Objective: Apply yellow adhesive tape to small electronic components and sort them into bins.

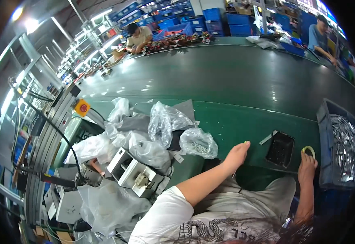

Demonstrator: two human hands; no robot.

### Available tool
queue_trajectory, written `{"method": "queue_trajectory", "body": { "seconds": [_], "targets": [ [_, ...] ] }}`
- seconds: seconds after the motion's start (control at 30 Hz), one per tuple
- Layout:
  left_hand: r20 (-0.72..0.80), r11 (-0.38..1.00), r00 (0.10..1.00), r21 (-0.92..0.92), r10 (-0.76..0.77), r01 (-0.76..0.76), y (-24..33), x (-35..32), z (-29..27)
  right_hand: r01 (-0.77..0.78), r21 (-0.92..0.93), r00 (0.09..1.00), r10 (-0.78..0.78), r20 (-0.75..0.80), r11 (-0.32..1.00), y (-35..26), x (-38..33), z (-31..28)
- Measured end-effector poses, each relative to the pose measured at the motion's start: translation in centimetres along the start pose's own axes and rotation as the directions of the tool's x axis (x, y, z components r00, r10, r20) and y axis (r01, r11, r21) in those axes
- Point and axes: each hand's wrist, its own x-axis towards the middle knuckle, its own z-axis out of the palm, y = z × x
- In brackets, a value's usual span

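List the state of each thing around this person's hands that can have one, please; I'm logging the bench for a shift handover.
left hand: resting on the green table, fingertips pinching a small pale piece
right hand: holding a yellowish ring
black tray: open, lying flat
clear bag of small metal parts: lying on its side, part filled
grey bin: open, filled with shiny metal pieces
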Motion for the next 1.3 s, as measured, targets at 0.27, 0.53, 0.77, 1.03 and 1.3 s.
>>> {"method": "queue_trajectory", "body": {
  "seconds": [0.27, 0.53, 0.77, 1.03, 1.3],
  "targets": [
    [0.493, 0.986, 0.854, -0.058, 0.165, -0.157, -0.2, -1.5, 0.3, 0.102, 0.388, 0.973, -0.01, -0.233, 0.916, -5.9, -4.2, -3.7],
    [0.668, 0.872, 0.667, 0.054, 0.33, -0.486, -2.1, -4.8, 2.9, -0.613, 0.79, 0.665, -0.529, 0.527, 0.015, -15.7, -11.0, 2.5],
    [0.575, 0.745, 0.752, 0.335, 0.323, -0.576, -1.9, -6.4, 3.0, 0.047, 0.722, 0.848, -0.41, 0.337, 0.691, -13.6, -11.6, -1.1],
    [0.756, 0.498, 0.604, 0.434, 0.252, -0.751, 0.0, -6.7, 3.9, -0.371, 0.36, 0.888, 0.214, 0.407, 0.856, -1.5, -21.0, -1.2],
    [0.676, 0.548, 0.711, 0.528, 0.191, -0.649, -0.8, -5.9, 3.7, -0.801, 0.005, 0.579, 0.772, 0.262, 0.599, 1.4, -23.8, -2.1]
  ]
}}
